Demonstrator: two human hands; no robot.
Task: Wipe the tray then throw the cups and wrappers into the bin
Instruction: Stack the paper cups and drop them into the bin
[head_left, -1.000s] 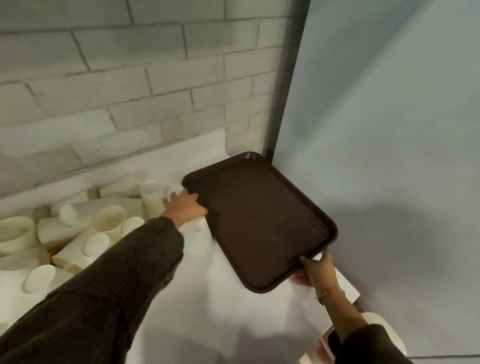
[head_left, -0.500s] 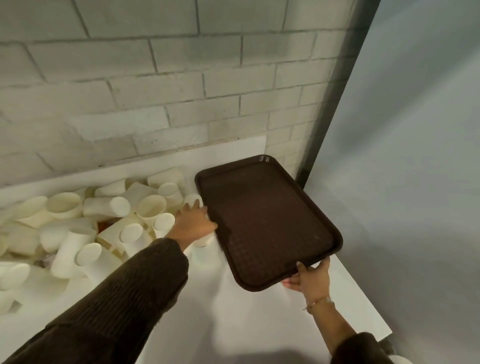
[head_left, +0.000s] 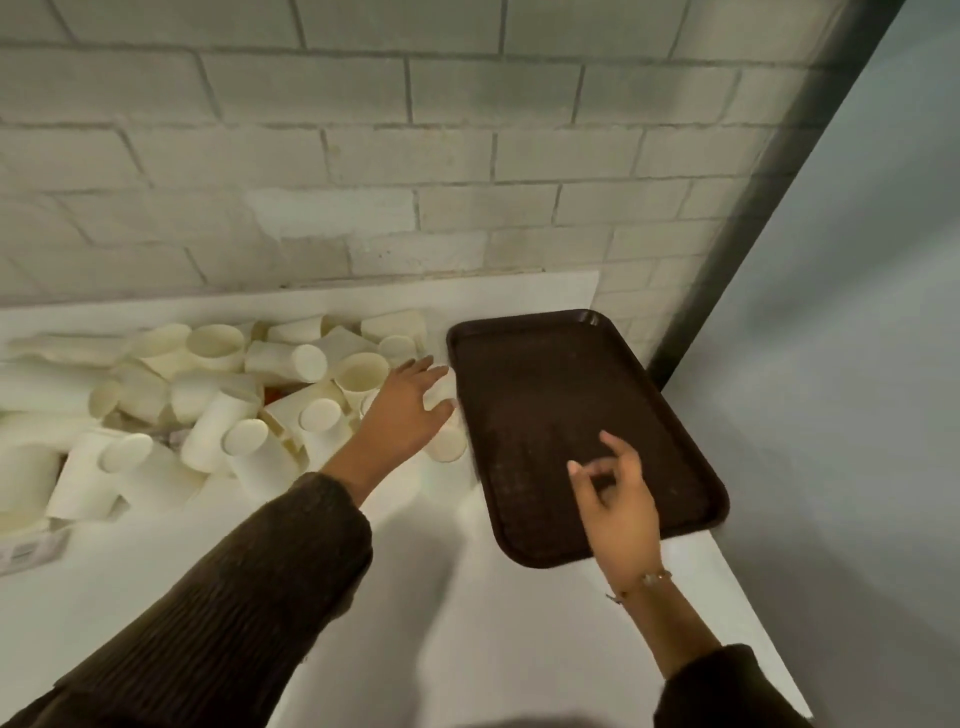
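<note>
tray (head_left: 545, 395) lay flat at the right end of the table (head_left: 467, 623), long axis 11-to-5 o'clock — right hand (head_left: 615, 499) over its near half, fingers loosely curled, empty; left hand (head_left: 402, 410), fingers spread, just off the tray's left rim, sat nearer the cups (head_left: 249, 415) piled at its 9 o'clock.

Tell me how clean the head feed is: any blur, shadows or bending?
Head view: dim light, no glare on the tray; motion blur smears the cup by the left hand; soft arm shadows on the table; brick wall lines bow.
</note>
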